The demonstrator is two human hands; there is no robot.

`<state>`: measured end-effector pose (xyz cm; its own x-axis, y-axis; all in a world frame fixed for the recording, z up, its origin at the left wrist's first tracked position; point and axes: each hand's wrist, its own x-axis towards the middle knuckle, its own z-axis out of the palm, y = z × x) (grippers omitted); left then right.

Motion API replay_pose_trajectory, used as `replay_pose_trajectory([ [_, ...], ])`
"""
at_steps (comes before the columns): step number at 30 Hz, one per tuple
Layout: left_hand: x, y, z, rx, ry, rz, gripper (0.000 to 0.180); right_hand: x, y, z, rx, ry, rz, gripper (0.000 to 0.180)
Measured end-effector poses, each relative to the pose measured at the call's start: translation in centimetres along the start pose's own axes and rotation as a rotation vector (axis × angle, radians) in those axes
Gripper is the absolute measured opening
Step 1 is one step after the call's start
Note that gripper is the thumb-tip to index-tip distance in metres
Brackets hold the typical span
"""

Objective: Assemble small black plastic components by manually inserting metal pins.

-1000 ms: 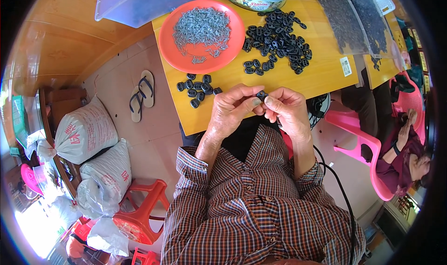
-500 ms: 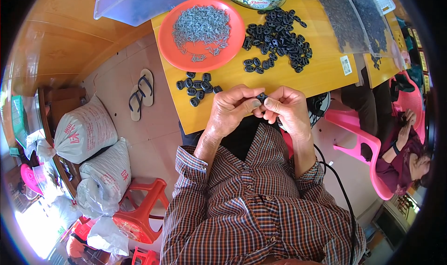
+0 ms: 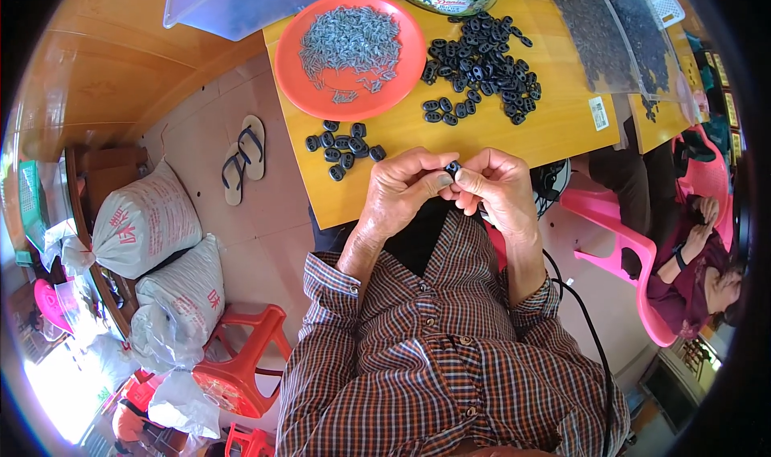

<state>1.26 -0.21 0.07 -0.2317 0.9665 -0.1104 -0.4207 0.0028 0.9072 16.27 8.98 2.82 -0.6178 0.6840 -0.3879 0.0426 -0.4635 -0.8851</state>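
Black, the small piece (image 3: 452, 168) is pinched between my left hand (image 3: 395, 188) and right hand (image 3: 504, 185), by the near edge of the table (image 3: 562, 128); I'm probably assembling it, so next calls for firm, even pressure.

One small black piece (image 3: 452, 169), rounded at its visible end, with a bluish glint on the surface. Condition: mostly covered by fingers; full outline and any openings cannot be verified. Pose: pinched between the fingertips of the left hand (image 3: 395, 190) and right hand (image 3: 499, 189). Location: in view, at the near edge of the yellow tabletop (image 3: 401, 132), well right of its near-left corner.
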Motion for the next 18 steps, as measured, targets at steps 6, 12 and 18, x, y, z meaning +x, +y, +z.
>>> replay_pose_trajectory([
  [6, -0.16, -0.25, -0.02, -0.033, 0.041, -0.007, 0.029, -0.09, 0.40, 0.16, 0.094, -0.025, -0.022, 0.016],
  [12, -0.39, -0.45, -0.17, -0.021, 0.059, 0.023, 0.034, -0.39, 0.09, 0.43, 0.035, -0.029, -0.022, 0.020],
  [18, -0.31, -0.64, -0.31, -0.006, 0.030, 0.062, 0.036, -0.45, 0.05, 0.37, -0.040, -0.040, -0.064, 0.018],
])
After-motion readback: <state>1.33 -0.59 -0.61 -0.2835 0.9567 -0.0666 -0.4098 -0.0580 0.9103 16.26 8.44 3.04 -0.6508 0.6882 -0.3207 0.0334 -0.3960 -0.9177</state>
